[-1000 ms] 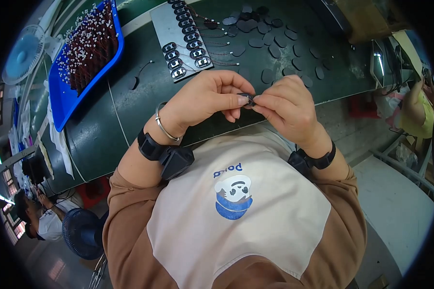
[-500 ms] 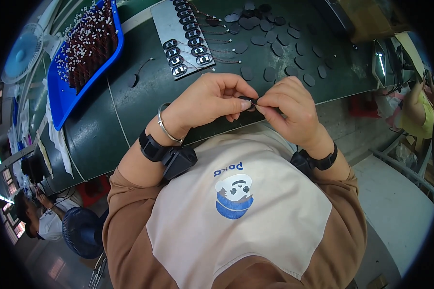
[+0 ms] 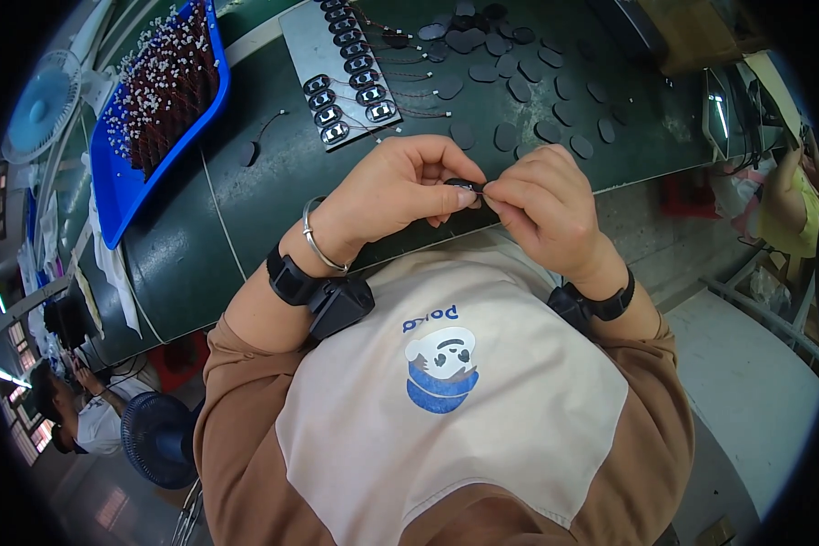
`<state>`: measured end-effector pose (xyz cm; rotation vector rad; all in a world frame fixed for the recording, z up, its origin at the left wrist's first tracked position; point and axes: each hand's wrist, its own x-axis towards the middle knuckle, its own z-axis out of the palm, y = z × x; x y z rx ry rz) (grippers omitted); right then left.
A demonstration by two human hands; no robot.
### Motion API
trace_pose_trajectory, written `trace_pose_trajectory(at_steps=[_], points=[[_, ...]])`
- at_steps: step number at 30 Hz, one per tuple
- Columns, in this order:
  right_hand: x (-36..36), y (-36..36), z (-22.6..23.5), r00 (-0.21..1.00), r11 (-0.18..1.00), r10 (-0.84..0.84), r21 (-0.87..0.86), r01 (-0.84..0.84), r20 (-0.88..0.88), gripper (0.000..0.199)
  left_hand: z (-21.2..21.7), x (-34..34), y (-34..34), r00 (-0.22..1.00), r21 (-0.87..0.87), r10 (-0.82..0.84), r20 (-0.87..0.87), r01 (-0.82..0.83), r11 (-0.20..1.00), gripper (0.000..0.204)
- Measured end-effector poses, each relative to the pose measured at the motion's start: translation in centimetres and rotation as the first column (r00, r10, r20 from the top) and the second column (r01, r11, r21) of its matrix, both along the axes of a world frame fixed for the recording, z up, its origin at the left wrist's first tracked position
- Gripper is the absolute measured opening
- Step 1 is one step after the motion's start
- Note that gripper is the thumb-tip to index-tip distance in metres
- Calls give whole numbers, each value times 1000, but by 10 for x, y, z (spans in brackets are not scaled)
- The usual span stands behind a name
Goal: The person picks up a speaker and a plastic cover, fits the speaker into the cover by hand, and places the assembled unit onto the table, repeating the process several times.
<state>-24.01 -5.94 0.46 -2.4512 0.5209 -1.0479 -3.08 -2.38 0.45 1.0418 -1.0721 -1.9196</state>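
Note:
My left hand [image 3: 414,182] is closed, thumb and forefinger pinching a small black oval part [image 3: 460,185] that looks like a little speaker. Close against its right end, my right hand [image 3: 546,198] is closed in a pinch too; whatever lies between those fingertips is too small to make out. Both hands hover over the near edge of the dark green table [image 3: 177,264]. Beyond them, a grey metal plate [image 3: 305,45] carries rows of similar oval parts [image 3: 369,94] with thin wires ending in white plugs. Loose dark oval pads [image 3: 519,88] are scattered to the plate's right.
A blue tray [image 3: 109,205] full of wired parts with white plugs stands at the left. One loose wired oval part [image 3: 248,154] lies between tray and plate. Fans [image 3: 155,439] and another person [image 3: 96,423] are at the left, with a cardboard box [image 3: 710,32] at the far right.
My fingers have shifted only slightly around the black oval part, and a little more of it shows above my left thumb. The table things appear slightly displaced in the view.

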Motion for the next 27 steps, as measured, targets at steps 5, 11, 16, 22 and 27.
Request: trace_pose_trajectory(at_steps=[5,11,16,22,27], points=[[1,2,-6,999,994,-18,-106,22,35,25,-2,1,0,998,36,22,-59,-20,999,15],[1,1,-8,999,983,-18,-183,23,32,28,-3,0,1,991,70,45,-124,-36,997,14],[1,1,-6,999,980,-20,-196,26,32,28,-5,-1,2,974,104,77,-211,-56,993,13],[2,0,-8,999,980,-12,-200,22,50,28,-8,-3,4,963,90,98,-251,-78,993,12],[0,1,-15,998,997,-6,-80,11,60,27,-9,-3,5,963,65,105,-248,-92,994,13]])
